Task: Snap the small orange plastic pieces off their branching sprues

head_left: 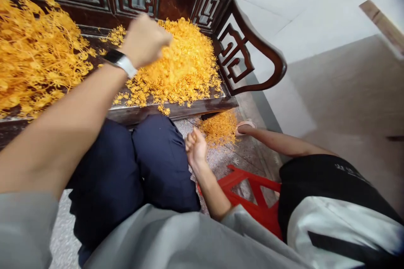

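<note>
The two hands are well apart from each other. The left hand [147,41], blurred, is above the near-left part of the right pile of yellow flowers [189,59], its fingers curled inward; whether anything is gripped inside cannot be told. A watch [119,59] with a pale strap is on the left wrist. The right hand [197,149] is low beside the right knee, fingers curled, just beside a heap of orange strands [219,130] on the floor [227,157]; its contents cannot be told either.

The right pile lies on the seat of a dark wooden bench [202,107], close to the curved armrest [277,63]. A few flowers sit along the front edge. A second pile of yellow flowers [38,63], with long stems showing, lies on the same seat to the left, past the left forearm.

On the right, another person's bare leg [284,141] extends toward the strands, a pink sandal [246,126] on the foot. A red stool [252,193] stands between the two people
</note>
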### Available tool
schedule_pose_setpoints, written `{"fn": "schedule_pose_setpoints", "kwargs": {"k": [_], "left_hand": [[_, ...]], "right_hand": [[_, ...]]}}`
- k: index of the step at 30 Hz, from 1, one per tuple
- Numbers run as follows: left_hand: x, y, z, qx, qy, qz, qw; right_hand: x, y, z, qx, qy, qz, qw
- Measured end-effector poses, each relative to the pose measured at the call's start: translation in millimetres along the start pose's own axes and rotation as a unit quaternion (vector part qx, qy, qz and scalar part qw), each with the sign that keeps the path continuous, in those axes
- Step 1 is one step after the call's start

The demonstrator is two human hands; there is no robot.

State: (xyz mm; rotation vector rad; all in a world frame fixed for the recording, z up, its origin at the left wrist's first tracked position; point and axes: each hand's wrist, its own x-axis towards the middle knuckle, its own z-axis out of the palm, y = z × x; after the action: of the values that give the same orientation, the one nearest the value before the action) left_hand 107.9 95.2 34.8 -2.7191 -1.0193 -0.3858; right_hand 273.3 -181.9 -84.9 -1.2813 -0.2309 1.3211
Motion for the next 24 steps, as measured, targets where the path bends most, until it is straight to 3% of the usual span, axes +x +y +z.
{"fn": "schedule_pose_setpoints", "kwargs": {"k": [1, 3, 6, 9, 12, 15, 18, 20, 24], "left_hand": [[-6, -15, 1.4, 0.021, 0.027, -0.052, 0.998], [-18, -38, 12.2, 0.010, 0.001, -0.046, 0.999], [-29, -46, 34.6, -0.035, 0.028, -0.060, 0.997], [-24, -35, 41.6, -0.084, 0.067, -0.073, 0.991], [-14, -24, 32.1, -0.166, 0.088, -0.063, 0.980], [-11, -18, 21.0, -0.200, 0.119, -0.037, 0.972], [-14, -16, 15.7, -0.170, 0.142, -0.003, 0.975], [-15, -13, 13.9, -0.152, 0.155, 0.020, 0.976], [-14, -4, 9.7, -0.166, 0.155, 0.065, 0.972]], "right_hand": [[-6, 11, -12, -0.024, 0.013, 0.024, 0.999], [-13, 26, -31, -0.052, 0.022, 0.044, 0.997], [-10, 20, -36, -0.056, 0.013, 0.010, 0.998], [10, -19, -11, -0.111, -0.066, -0.070, 0.989], [50, -79, 26, -0.190, -0.142, -0.171, 0.956], [108, -151, 63, -0.272, -0.079, -0.306, 0.909], [153, -208, 93, -0.397, 0.024, -0.330, 0.856], [161, -221, 109, -0.420, 0.002, -0.333, 0.844], [143, -193, 129, -0.400, -0.218, -0.302, 0.838]]}}
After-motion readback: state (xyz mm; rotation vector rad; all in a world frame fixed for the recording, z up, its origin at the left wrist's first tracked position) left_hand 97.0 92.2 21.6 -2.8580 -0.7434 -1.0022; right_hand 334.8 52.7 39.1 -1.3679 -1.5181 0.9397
